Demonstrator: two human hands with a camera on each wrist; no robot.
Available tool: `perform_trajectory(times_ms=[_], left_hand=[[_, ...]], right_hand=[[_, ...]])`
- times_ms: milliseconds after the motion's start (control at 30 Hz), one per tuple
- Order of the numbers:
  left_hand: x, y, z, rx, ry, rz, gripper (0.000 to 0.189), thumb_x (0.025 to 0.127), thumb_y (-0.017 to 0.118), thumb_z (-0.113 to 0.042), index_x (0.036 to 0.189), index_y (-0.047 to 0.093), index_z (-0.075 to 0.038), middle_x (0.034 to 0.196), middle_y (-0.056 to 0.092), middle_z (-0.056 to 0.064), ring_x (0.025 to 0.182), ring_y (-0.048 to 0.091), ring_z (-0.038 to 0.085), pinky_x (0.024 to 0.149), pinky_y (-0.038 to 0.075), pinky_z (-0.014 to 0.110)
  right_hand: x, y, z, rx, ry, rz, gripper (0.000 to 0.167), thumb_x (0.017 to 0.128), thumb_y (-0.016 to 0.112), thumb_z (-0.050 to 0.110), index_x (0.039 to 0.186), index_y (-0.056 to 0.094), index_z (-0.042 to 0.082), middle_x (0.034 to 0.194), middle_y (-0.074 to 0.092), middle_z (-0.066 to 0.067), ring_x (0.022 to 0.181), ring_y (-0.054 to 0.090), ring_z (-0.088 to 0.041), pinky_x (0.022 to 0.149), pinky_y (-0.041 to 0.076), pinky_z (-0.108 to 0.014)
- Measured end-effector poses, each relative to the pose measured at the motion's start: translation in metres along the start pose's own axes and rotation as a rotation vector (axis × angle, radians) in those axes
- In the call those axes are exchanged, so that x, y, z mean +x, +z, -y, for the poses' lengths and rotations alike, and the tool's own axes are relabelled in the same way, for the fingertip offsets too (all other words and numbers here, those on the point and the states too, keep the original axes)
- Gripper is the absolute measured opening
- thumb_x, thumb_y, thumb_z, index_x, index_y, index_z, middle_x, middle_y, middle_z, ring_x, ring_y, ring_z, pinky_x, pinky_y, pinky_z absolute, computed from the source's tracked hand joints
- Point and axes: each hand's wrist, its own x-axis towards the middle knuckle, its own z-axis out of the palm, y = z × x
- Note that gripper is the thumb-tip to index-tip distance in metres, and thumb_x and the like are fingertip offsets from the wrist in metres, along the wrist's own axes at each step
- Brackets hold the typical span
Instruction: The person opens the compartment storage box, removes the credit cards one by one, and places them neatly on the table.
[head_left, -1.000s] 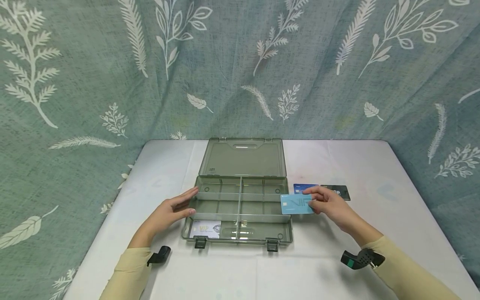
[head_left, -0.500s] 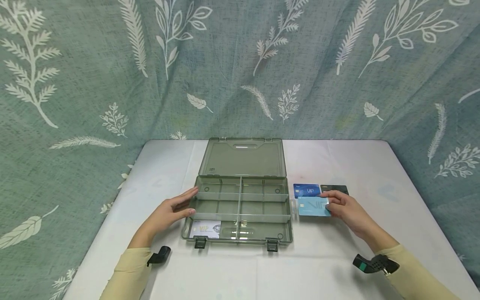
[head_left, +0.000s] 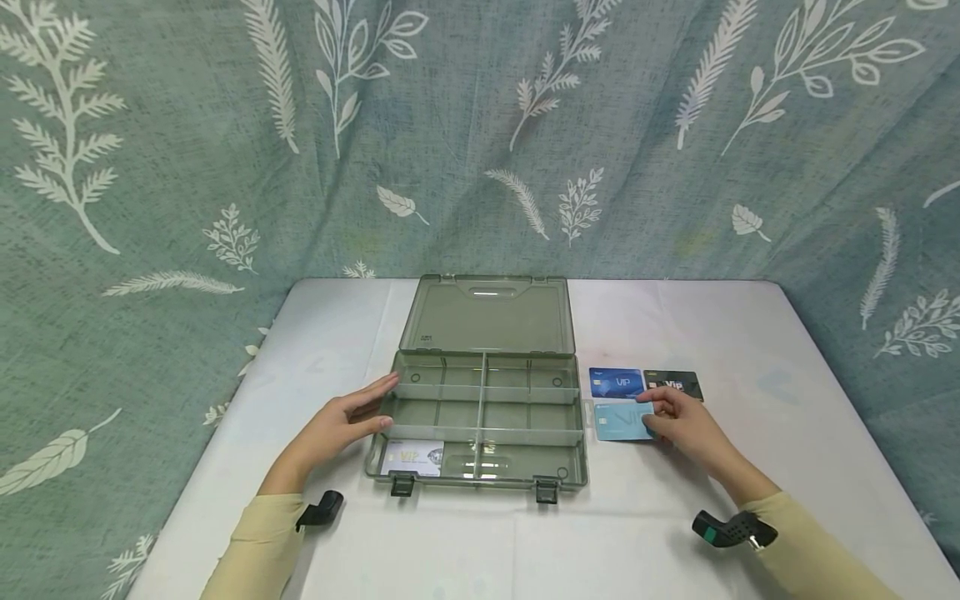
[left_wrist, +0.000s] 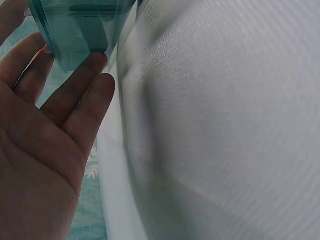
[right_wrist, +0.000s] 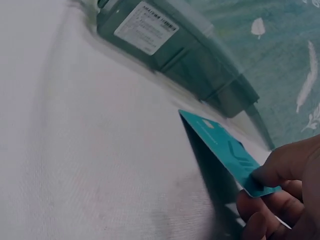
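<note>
A light blue VIP card [head_left: 622,422] is pinched at its right end between the thumb and fingers of my right hand [head_left: 684,426]. In the right wrist view this card [right_wrist: 220,147] is tilted close over the white cloth, casting a shadow. My left hand [head_left: 336,427] rests its fingertips against the left side of an open, see-through grey-green compartment box [head_left: 477,417]. Its fingers [left_wrist: 95,97] are nearly straight in the left wrist view. A white VIP card [head_left: 412,458] lies in the box's front left compartment.
Just behind the right hand, a dark blue VIP card [head_left: 616,382] and a black VIP card [head_left: 678,382] lie side by side on the white-covered table [head_left: 450,550]. The box lid [head_left: 487,315] lies back behind the box. A leaf-patterned curtain [head_left: 450,108] hangs around the table.
My right hand has carried the light blue card from over the box's right edge rightward, then lower and nearer, uncovering the dark blue and black cards. The left hand has stayed put.
</note>
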Motion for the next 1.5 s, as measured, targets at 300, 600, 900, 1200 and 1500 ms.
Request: perform_trajectory(times_ms=[300,600,900,1200,1500], left_hand=[[0.001,0.000,-0.002,-0.005,0.007,-0.004,0.066,0.098,0.070,-0.021,0.156,0.042,-0.010,0.166,0.029,-0.002,0.149,0.032,0.012,0.115,0.036,0.021],[0.001,-0.001,-0.003,-0.003,0.014,-0.009,0.065,0.098,0.071,-0.021,0.156,0.043,-0.009,0.165,0.031,-0.002,0.148,0.032,0.010,0.115,0.036,0.022],[0.001,-0.002,-0.003,0.009,0.019,-0.007,0.065,0.098,0.071,-0.020,0.156,0.043,-0.008,0.165,0.031,0.001,0.149,0.032,0.016,0.115,0.036,0.020],[0.001,-0.001,-0.002,0.039,0.014,-0.017,0.065,0.097,0.071,-0.022,0.155,0.045,-0.009,0.164,0.032,0.000,0.149,0.032,0.023,0.113,0.035,0.016],[0.000,0.000,-0.002,0.050,0.006,-0.018,0.065,0.097,0.071,-0.024,0.155,0.044,-0.010,0.165,0.032,-0.001,0.149,0.031,0.017,0.114,0.034,0.018]], right_hand=[[0.000,0.008,0.000,-0.233,-0.099,-0.108,0.027,0.091,0.077,0.015,0.115,0.068,0.007,0.092,0.064,-0.006,0.070,0.052,-0.017,0.056,0.043,-0.027],[-0.001,0.012,0.003,-0.325,-0.169,-0.154,0.026,0.088,0.080,0.012,0.110,0.070,0.004,0.082,0.055,-0.002,0.071,0.047,-0.016,0.058,0.036,-0.027],[0.001,0.014,0.002,-0.352,-0.182,-0.174,0.026,0.086,0.082,0.012,0.107,0.071,0.002,0.085,0.054,-0.005,0.071,0.045,-0.016,0.057,0.035,-0.027],[0.002,0.017,-0.001,-0.366,-0.175,-0.181,0.026,0.086,0.081,0.014,0.106,0.070,0.002,0.084,0.055,-0.005,0.070,0.046,-0.015,0.058,0.035,-0.027],[0.000,0.016,0.000,-0.348,-0.180,-0.177,0.024,0.088,0.080,0.014,0.107,0.070,0.003,0.086,0.056,-0.005,0.071,0.047,-0.015,0.058,0.037,-0.026]])
